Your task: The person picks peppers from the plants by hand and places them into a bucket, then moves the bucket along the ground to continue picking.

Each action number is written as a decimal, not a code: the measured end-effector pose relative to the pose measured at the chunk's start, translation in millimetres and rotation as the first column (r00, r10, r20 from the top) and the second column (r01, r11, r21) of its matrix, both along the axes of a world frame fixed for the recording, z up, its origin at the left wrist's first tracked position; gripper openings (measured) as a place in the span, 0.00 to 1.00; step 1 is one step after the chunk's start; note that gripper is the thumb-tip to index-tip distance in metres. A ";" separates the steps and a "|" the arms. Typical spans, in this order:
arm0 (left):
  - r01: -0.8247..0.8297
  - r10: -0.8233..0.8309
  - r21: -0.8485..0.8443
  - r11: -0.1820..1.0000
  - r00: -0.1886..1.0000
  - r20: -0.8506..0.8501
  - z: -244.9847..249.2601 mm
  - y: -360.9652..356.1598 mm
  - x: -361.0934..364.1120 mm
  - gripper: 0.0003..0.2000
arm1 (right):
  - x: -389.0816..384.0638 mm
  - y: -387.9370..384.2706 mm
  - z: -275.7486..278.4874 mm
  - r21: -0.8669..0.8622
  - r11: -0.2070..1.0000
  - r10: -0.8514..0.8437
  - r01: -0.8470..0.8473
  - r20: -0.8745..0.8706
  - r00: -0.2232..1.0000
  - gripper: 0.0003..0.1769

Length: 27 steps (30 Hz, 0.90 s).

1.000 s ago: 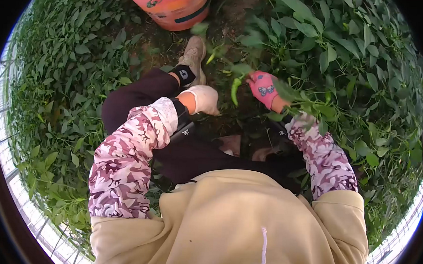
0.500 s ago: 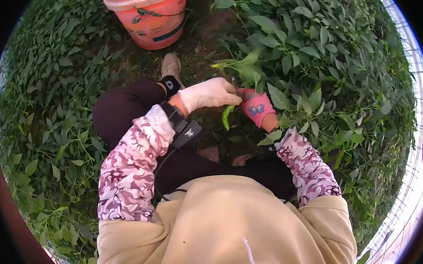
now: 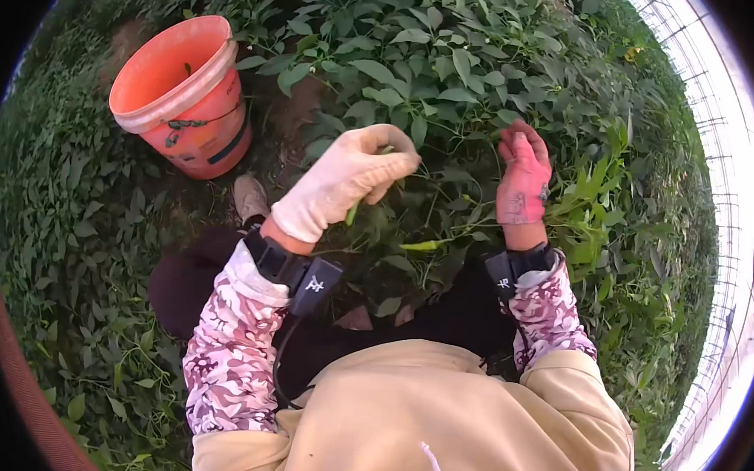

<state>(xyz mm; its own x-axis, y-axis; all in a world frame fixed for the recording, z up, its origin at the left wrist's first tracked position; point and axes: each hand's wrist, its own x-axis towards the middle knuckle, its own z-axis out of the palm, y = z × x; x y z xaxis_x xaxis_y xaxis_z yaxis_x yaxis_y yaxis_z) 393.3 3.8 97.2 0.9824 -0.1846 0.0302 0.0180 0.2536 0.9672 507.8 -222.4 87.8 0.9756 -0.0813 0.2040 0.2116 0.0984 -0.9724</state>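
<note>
My left hand (image 3: 346, 178), in a pale glove, is closed with thumb and fingertips together. A green chili pepper (image 3: 352, 213) sticks out below its palm. My right hand (image 3: 523, 177), in a pink glove, is raised among the leaves with its fingers curled; what they hold, if anything, is hidden. Between and below the hands, a light green chili pepper (image 3: 422, 245) hangs among thin stems, apart from both. Leafy pepper plants (image 3: 454, 69) stand just beyond the hands.
An orange bucket (image 3: 207, 146) with a whitish rim stands on the ground at upper left, a small green bit inside. My shoe (image 3: 249, 200) is just below it. Dense plants fill both sides, and a wire mesh (image 3: 699, 107) runs along the right edge.
My hands were together at a plant and are now apart, both lifted farther forward. My view has shifted, so the bucket appears lower and farther left.
</note>
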 end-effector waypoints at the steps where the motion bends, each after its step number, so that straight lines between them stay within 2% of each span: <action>1: 0.037 -0.038 0.044 0.998 0.999 0.027 8.9 -14.2 11.5 0.12 | 5.7 -12.5 0.8 -0.011 0.999 -0.041 0.040 -0.032 0.999 0.17; 2: 0.072 -0.077 0.090 0.993 0.996 0.054 17.8 -30.6 24.2 0.12 | 8.5 -20.9 -2.0 -0.002 0.998 -0.056 0.056 -0.023 0.998 0.17; 4: 0.163 -0.163 0.072 0.984 0.987 -0.009 28.3 -66.2 48.2 0.14 | 7.9 -37.8 -7.3 0.074 0.991 -0.106 0.109 -0.051 0.993 0.21; 6: 0.185 -0.188 0.136 0.973 0.982 0.008 18.2 -95.8 74.1 0.16 | -2.5 -44.2 -8.3 0.117 0.987 -0.103 0.112 -0.081 0.991 0.23; 7: 0.151 -0.139 0.175 0.973 0.987 -0.078 20.3 -107.2 86.5 0.17 | -4.2 -48.7 -13.6 0.113 0.988 -0.096 0.108 -0.106 0.990 0.24; 8: 0.060 -0.046 0.108 0.992 0.990 -0.135 8.4 -122.5 103.7 0.17 | -6.9 -52.3 -17.6 0.111 0.988 -0.090 0.105 -0.132 0.987 0.24; 9: 0.041 -0.028 0.355 0.934 0.999 -0.043 -3.2 -131.1 125.3 0.18 | -11.3 -52.5 -20.1 0.086 0.990 -0.101 0.111 -0.113 0.988 0.25; 10: -0.004 -0.032 0.573 0.820 0.998 0.053 -15.4 -138.6 146.7 0.19 | -7.7 -57.4 -32.9 0.085 0.990 -0.105 0.112 -0.084 0.991 0.25; 11: 0.002 -0.040 0.580 0.815 0.998 0.053 -33.8 -149.3 166.4 0.19 | -7.5 -58.8 -38.1 0.074 0.992 -0.096 0.103 -0.084 0.992 0.25; 12: -0.307 -0.062 0.732 0.608 0.901 0.429 -53.8 -159.7 184.2 0.18 | -8.7 -58.2 -41.3 0.063 0.994 -0.085 0.090 -0.085 0.993 0.26; 13: -0.626 -0.192 0.686 0.370 0.671 0.716 -63.7 -165.0 193.0 0.17 | -11.7 -55.9 -40.3 0.071 0.993 -0.085 0.092 -0.087 0.993 0.26; 14: -0.624 -0.197 0.692 0.364 0.674 0.712 -46.3 -163.2 184.0 0.17 | -16.8 -52.5 -36.1 0.010 0.997 -0.081 0.082 -0.065 0.995 0.26; 15: -0.483 -0.085 0.770 0.417 0.822 0.562 -28.3 -162.1 175.9 0.16 | -20.1 -50.6 -33.1 -0.050 0.996 -0.074 0.072 -0.045 0.996 0.26; 16: -0.332 0.016 0.811 0.481 0.929 0.371 -10.1 -159.2 166.9 0.15 | -19.0 -50.9 -33.0 -0.038 0.997 -0.073 0.070 -0.056 0.996 0.26; 17: -0.243 -0.004 0.805 0.542 0.956 0.292 -4.9 -156.0 168.6 0.12 | -18.2 -51.8 -34.7 -0.067 0.997 -0.049 0.045 -0.049 0.998 0.25; 18: -0.087 -0.078 0.795 0.600 0.983 0.167 17.0 -148.1 159.4 0.13 | -19.8 -51.0 -35.6 -0.095 0.995 -0.023 0.018 -0.044 0.999 0.24; 20: -0.086 -0.137 0.785 0.614 0.967 0.214 33.3 -131.4 146.2 0.14 | -25.9 -44.5 -25.6 -0.102 0.995 -0.004 -0.004 -0.076 0.997 0.23; 22: 0.105 -0.145 0.499 0.860 0.989 0.040 53.0 -101.3 118.6 0.13 | -25.4 -40.4 -29.5 -0.013 0.999 0.030 -0.030 -0.031 0.999 0.20; 23: 0.020 -0.087 0.471 0.882 0.989 0.122 70.1 -81.6 97.3 0.13 | -23.6 -39.9 -31.1 -0.005 0.998 0.055 -0.055 -0.055 0.997 0.18; 24: -0.066 -0.027 0.436 0.898 0.979 0.203 85.3 -59.3 78.8 0.12 | -23.1 -41.8 -27.0 -0.103 0.990 0.093 -0.096 -0.027 0.995 0.17; 25: -0.243 0.127 0.380 0.893 0.944 0.305 92.6 -34.0 67.4 0.12 | -20.4 -39.6 -25.8 -0.081 0.990 0.111 -0.113 -0.036 0.993 0.17; 26: -0.529 0.328 0.365 0.766 0.810 0.486 101.2 -9.7 57.8 0.13 | -20.6 -37.0 -25.4 -0.061 0.989 0.131 -0.134 -0.046 0.990 0.16; 27: -0.690 0.502 0.235 0.685 0.680 0.535 103.7 23.8 56.0 0.14 | -21.8 -33.9 -22.0 -0.065 0.983 0.167 -0.173 -0.082 0.983 0.14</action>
<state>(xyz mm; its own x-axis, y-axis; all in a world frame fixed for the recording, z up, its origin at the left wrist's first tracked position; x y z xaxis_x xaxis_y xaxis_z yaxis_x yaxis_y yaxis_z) 449.2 27.7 200.9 0.7877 0.3507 0.5066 -0.4031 -0.3285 0.8542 486.0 -256.3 65.8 0.9868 0.0992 0.1284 0.1232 0.0565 -0.9908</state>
